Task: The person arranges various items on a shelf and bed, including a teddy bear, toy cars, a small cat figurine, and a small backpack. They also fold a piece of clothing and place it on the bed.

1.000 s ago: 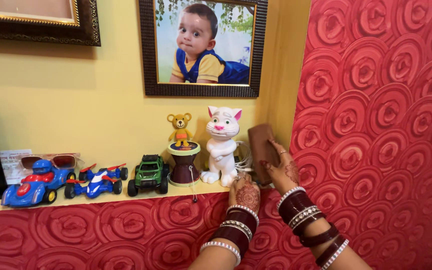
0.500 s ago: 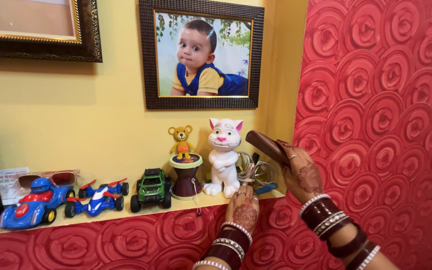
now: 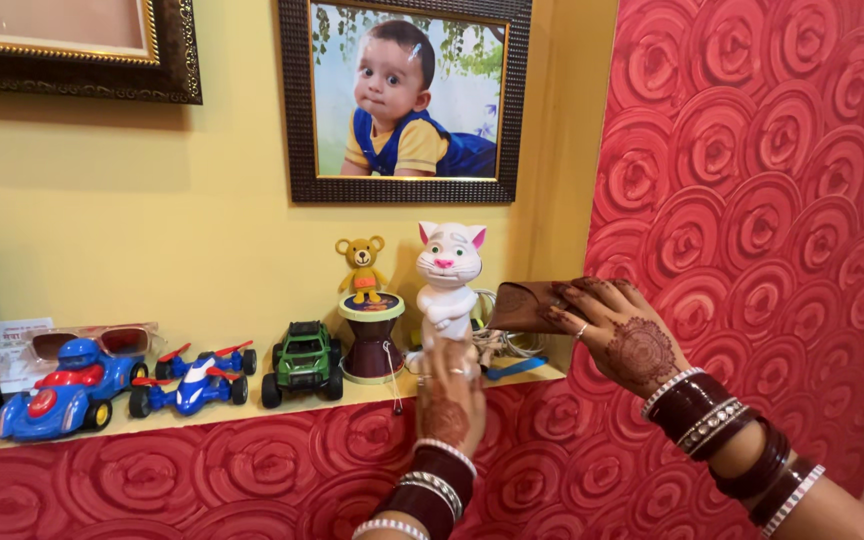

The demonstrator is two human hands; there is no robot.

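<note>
A white toy cat (image 3: 447,275) stands on the yellow shelf (image 3: 252,402) near its right end. My left hand (image 3: 449,390) reaches up from below and closes around the cat's legs and base, hiding its feet. My right hand (image 3: 617,335) holds a brown pouch (image 3: 520,305) by its right end. The pouch is level, above the shelf's right corner and just right of the cat. Both wrists wear dark red and white bangles.
Left of the cat are a small drum (image 3: 370,340) with a teddy figure (image 3: 362,265) on top, a green toy jeep (image 3: 302,358), two blue toy race cars (image 3: 187,378) (image 3: 62,385) and sunglasses (image 3: 82,340). Cables (image 3: 502,345) lie behind the cat. A framed photo (image 3: 404,95) hangs above, and a red patterned wall (image 3: 752,200) closes the right side.
My right hand lifted the brown pouch off the shelf's back corner and turned it level. My left hand rose from the shelf edge and closed on the cat's base.
</note>
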